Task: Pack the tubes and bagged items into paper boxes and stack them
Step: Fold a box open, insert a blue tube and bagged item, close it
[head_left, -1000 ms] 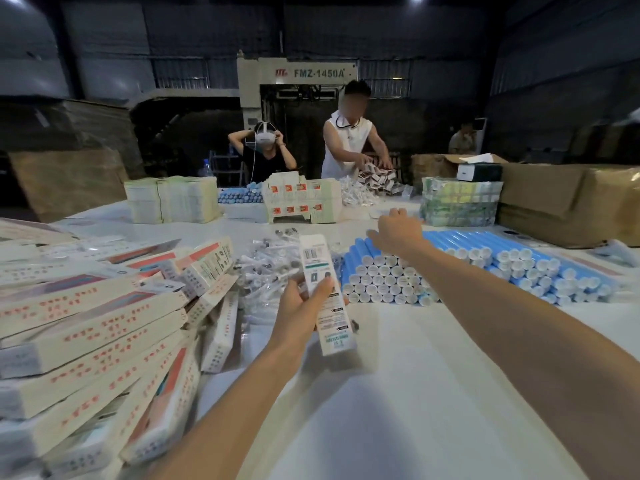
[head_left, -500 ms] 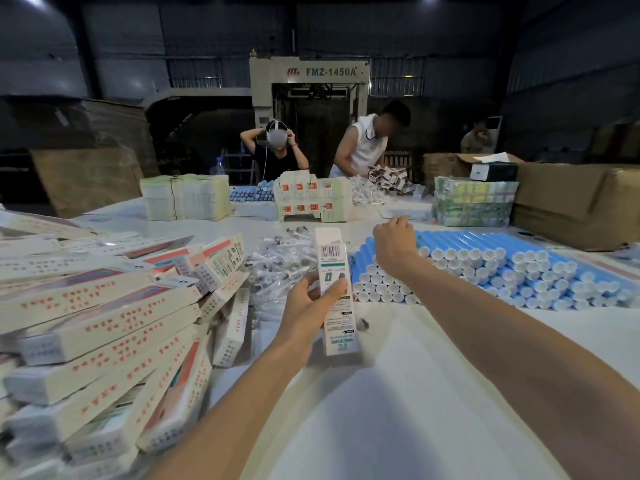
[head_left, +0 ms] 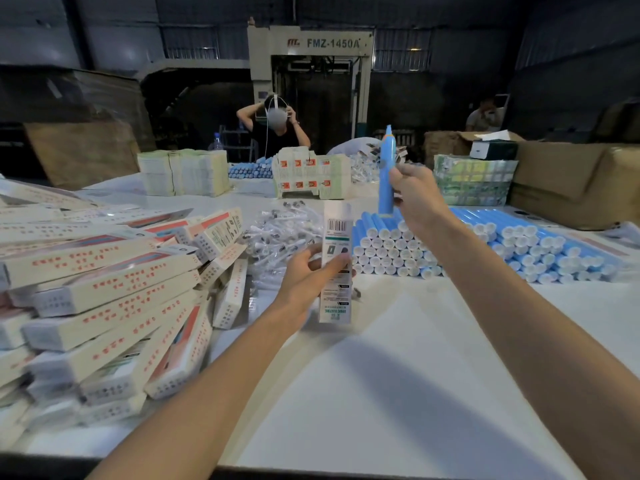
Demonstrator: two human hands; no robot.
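Hovering over the tube stack (head_left: 398, 251), a likely light, stiff blue tube (head_left: 387, 174) is pinched mid-body by the right hand (head_left: 415, 199); the paper box (head_left: 336, 237) is clasped by the left hand (head_left: 308, 275).

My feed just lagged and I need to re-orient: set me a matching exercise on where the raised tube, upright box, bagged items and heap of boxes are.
Things: 1 raised tube; 2 upright box; 3 bagged items; 4 heap of boxes.
Places: A gripped by the left hand; B left side of the table; C gripped by the right hand; D between the heap and the stacked tubes.
Pairs: 1-C, 2-A, 3-D, 4-B.
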